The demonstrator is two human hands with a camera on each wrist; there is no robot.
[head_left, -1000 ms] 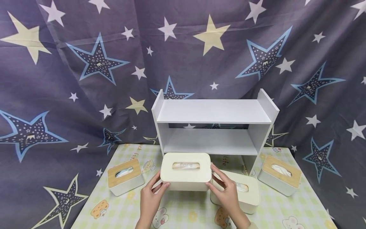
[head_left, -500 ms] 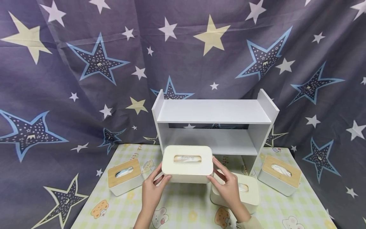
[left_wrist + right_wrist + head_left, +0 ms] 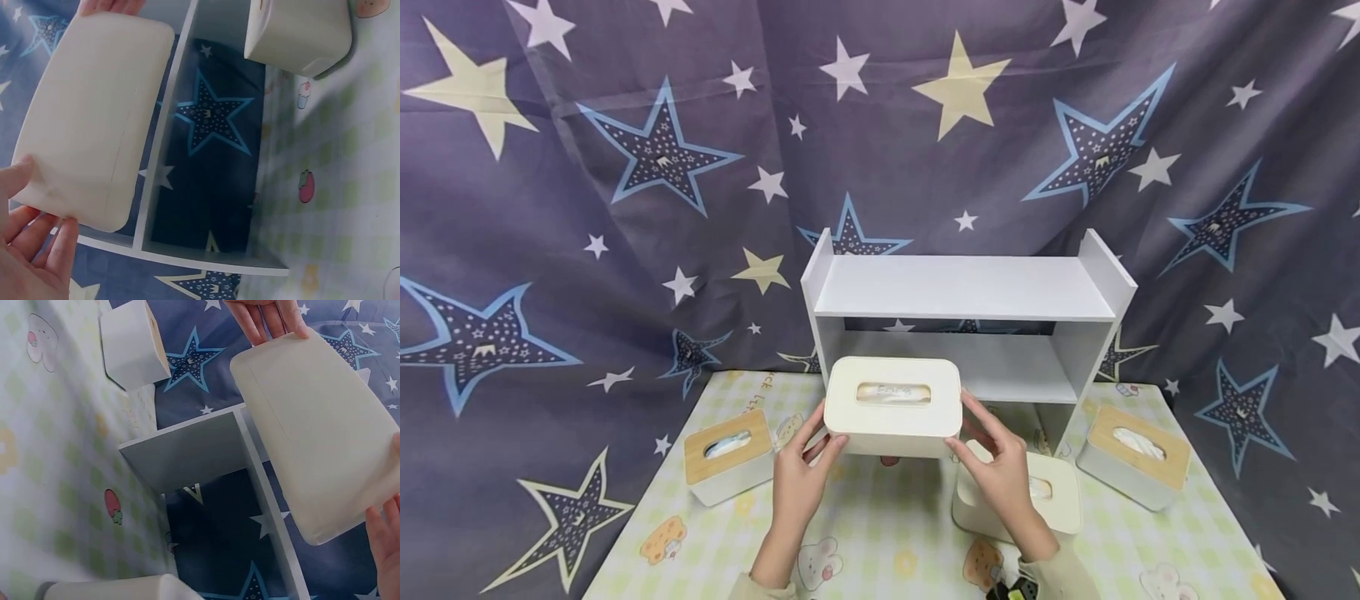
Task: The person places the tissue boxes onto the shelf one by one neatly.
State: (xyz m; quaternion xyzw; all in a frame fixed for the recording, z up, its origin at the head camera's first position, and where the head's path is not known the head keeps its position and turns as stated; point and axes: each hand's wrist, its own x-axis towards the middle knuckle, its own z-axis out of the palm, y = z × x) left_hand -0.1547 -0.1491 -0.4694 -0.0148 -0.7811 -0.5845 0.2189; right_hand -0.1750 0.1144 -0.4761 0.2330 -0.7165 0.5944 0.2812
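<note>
A cream tissue box hangs in the air before the white shelf unit, its lid facing up. Handwritten letters show on the pack inside its oval slot. My left hand grips its left end, thumb at the front corner and fingers on the side. At the other end my right hand grips it the same way. From below, the left wrist view shows the box's plain underside level with the shelf boards. Behind my right hand, a second cream tissue box stands on the table, partly hidden.
Tissue boxes with wooden lids stand at the table's left and right. The shelf unit has a top board and a middle board between upright side panels. A checked cloth covers the table; a star-patterned curtain hangs behind.
Both hands have lifted the cream tissue box higher, and it now overlaps the middle shelf board in the head view. The other boxes stay where they were; the head view has shifted slightly.
</note>
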